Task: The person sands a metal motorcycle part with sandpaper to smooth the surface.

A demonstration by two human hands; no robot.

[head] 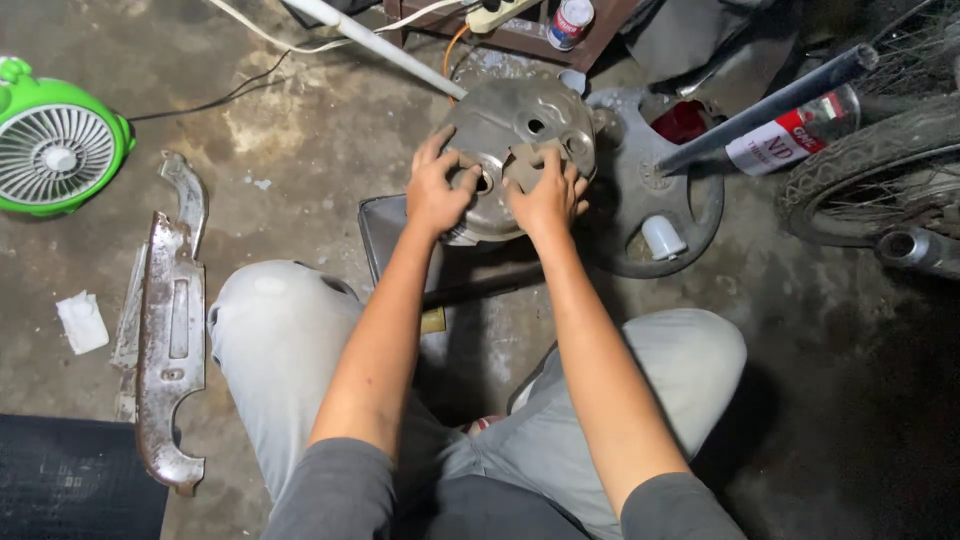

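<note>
Round grey metal housing (pixel 515 150), propped on the concrete floor (pixel 330 150) ahead of the knees. Left hand (pixel 438 190) and right hand (pixel 548 195) both press its face, fingers spread and hooked into openings. Risk: uneven pressure tips it onto the plastic wheel cover (pixel 655 200) just beside it; edges may nick fingers.

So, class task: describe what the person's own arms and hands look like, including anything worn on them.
Both the left hand and the right hand are bare: no gloves, rings or watch visible. The forearms are uncovered; dark grey sleeves begin around the elbows, near the bottom edge of the picture.
</note>
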